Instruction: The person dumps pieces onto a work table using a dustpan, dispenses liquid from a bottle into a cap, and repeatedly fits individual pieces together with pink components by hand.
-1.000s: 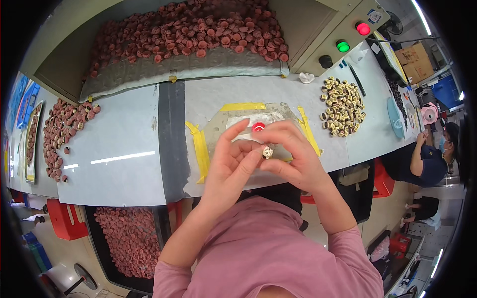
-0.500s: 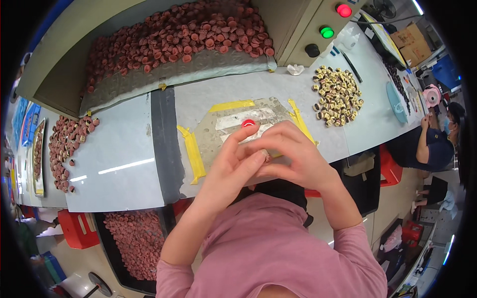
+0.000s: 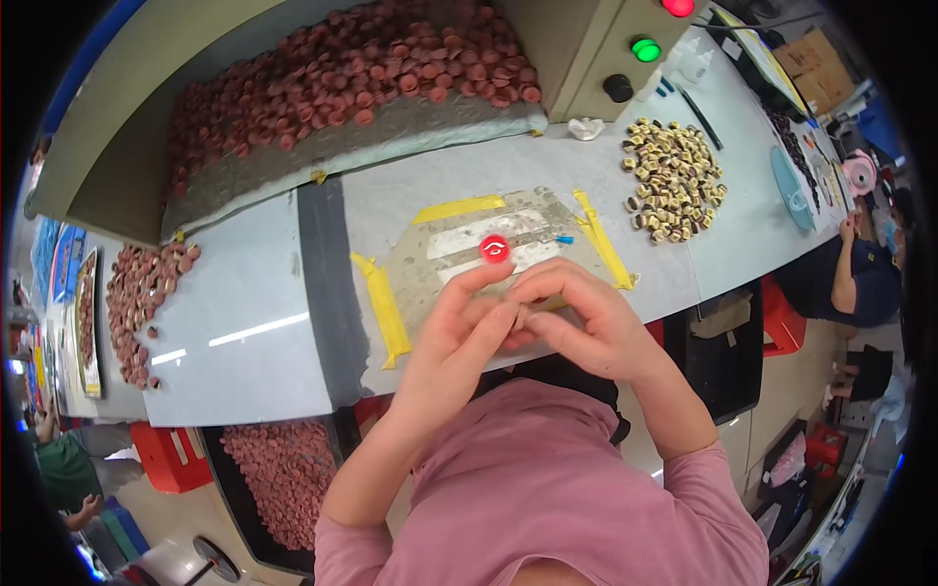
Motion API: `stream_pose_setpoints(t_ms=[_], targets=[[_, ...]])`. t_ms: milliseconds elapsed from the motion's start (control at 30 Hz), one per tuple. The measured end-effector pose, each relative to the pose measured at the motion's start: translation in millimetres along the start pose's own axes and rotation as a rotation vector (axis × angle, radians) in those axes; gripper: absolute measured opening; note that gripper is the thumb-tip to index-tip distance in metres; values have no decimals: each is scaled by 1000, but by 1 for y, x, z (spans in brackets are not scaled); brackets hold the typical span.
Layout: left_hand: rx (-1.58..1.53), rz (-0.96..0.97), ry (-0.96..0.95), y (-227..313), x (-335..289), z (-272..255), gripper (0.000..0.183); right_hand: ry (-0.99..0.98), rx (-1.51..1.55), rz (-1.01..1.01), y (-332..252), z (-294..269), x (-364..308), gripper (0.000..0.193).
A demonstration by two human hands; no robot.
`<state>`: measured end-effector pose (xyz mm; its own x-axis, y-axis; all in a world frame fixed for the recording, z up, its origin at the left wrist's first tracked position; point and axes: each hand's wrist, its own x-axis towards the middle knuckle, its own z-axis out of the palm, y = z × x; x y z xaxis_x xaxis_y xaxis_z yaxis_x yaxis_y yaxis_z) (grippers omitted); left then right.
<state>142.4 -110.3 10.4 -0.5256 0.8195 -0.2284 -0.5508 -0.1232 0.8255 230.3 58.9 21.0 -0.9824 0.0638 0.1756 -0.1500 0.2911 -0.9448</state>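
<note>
Worktop edge (image 3: 244,414) beneath right hand (image 3: 591,337).

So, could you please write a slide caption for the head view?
Left hand and right hand close together near a red disc, pink cups heaped beyond, yellow-and-brown pieces piled at right.

Your left hand (image 3: 457,332) and right hand (image 3: 598,330): two, centre of your frame
Red disc (image 3: 494,249): one, centre
Yellow tape strips (image 3: 384,314): at least three you can see
Black knob (image 3: 618,88): one, upper right
Green light (image 3: 646,50): one, upper right
Cream-and-dark pieces (image 3: 674,181): one heap, too many for you to count
Pale blue basin (image 3: 792,188): one, right
</note>
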Motion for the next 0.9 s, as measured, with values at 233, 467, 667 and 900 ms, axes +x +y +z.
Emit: stream_pose_setpoints(t_ms=[233,467,667,900], targets=[[1622,566,551,75,-10,-97,23,303,-712,-31,10,-70,-15,32],[1899,553,945,145,-23,-244,25,377,-1187,-152,41,-115,7,21],[1858,873,881,134,16,-167,27,338,-1163,-216,35,-115,23,17],[1566,679,456,101,125,-74,22,303,-1027,-188,23,-80,14,12]])
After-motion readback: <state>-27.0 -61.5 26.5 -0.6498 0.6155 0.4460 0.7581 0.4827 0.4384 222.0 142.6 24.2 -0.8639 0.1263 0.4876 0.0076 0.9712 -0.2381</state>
